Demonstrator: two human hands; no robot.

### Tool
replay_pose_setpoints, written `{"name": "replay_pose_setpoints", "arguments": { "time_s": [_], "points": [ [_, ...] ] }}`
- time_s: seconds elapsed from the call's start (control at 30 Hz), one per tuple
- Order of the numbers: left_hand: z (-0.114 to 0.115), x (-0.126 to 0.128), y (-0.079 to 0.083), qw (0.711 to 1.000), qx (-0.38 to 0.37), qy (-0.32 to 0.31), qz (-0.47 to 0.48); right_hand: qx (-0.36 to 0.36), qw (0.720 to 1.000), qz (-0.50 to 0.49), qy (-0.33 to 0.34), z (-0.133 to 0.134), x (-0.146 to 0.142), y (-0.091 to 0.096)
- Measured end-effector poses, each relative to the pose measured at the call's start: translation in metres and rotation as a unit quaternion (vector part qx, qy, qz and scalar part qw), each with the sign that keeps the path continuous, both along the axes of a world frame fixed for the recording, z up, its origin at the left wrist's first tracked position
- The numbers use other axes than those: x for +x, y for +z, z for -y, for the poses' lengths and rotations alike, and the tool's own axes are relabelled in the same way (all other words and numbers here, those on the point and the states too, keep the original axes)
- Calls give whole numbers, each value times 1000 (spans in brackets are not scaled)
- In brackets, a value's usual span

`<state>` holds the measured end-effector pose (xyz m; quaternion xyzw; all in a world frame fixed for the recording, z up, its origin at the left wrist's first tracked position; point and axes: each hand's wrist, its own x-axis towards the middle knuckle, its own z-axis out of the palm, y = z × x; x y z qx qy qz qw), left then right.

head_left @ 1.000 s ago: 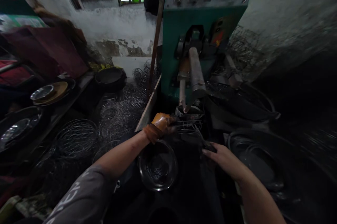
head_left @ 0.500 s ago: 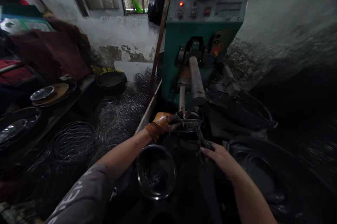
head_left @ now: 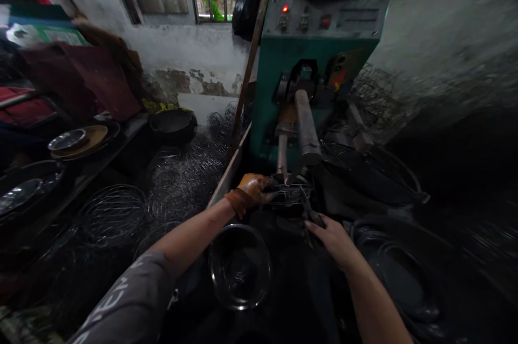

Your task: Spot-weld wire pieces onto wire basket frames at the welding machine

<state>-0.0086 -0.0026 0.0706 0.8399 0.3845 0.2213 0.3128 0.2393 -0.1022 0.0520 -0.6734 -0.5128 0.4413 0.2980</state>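
Orange glove (head_left: 239,203) material covers the left hand (head_left: 254,188), whose grip is closed on the near-left end of a small wire piece (head_left: 293,193), held level in front of the green machine (head_left: 272,63). That wire piece lies just below the tip of the lower rod (head_left: 283,152), while the thick upper rod (head_left: 307,131) juts out above; whether wire and tip touch is too dark to tell. Compared with half a second ago, when the piece looked blurred and its wires ran together, several parallel wires now show apart, which suggests that its angle or height at the tip is being adjusted. The bare right hand (head_left: 331,235) has its fingers wrapped around the handles of the pliers (head_left: 307,205), whose nose reaches the right part of the wires; I cannot tell whether the jaws are clamped on one. Both hands keep to the same sides of the piece, so it seems to be steadied from left and right. Nearer the body sits a shiny metal bowl (head_left: 242,307), and a red light (head_left: 285,8) glows on the panel.
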Motion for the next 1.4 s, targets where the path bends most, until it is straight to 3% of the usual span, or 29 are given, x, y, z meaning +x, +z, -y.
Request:
{"name": "replay_pose_setpoints", "arguments": {
  "time_s": [0.13,0.53,0.8,1.07,1.4],
  "points": [
    [2,-3,4,1000,18,-11,-5,21,998,58,-2,1,-1,-7],
    [-1,-7,-4,988,118,-31,-97,32,997,73,-16,12,-3,-20],
    [0,-3,-6,990,112,-27,-83,46,995,86,-34,19,-3,-24],
    [7,-6,4,996,69,-48,-21,46,994,98,-22,23,0,-27],
    [11,-1,-10,994,75,-57,-56,32,992,97,-70,40,-3,-30]
  ]
}}
